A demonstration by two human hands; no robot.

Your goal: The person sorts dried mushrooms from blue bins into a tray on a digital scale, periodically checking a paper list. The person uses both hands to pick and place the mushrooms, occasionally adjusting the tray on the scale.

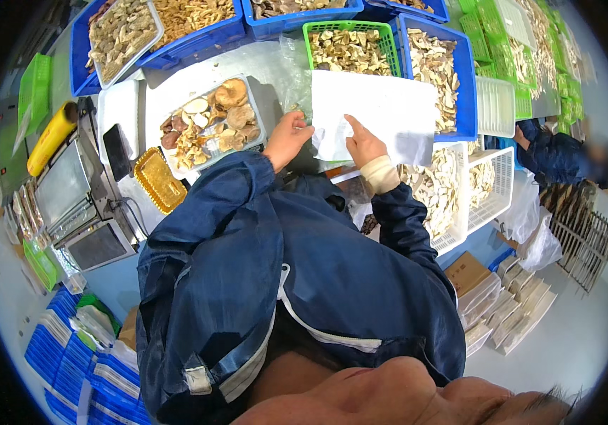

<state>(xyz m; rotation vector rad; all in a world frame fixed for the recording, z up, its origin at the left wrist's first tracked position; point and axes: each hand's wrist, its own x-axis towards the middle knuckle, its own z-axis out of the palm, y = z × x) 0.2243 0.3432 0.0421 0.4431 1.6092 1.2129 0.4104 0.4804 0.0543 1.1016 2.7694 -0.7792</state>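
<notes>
A white paper sheet lies over the near part of a green basket of dried mushroom slices. My right hand rests at the sheet's lower middle, index finger stretched onto the paper and the other fingers bent. At the sheet's left edge is my left hand, thumb and forefinger apart and nothing visible between them. Left of that hand stands a clear plastic tray of mixed dried mushrooms. Clear plastic film lies beside the basket.
Blue crates of dried mushrooms line the back and right. White baskets stand at my right. To the left are a gold tray, a phone, a yellow roll and a metal machine. A person is farther right.
</notes>
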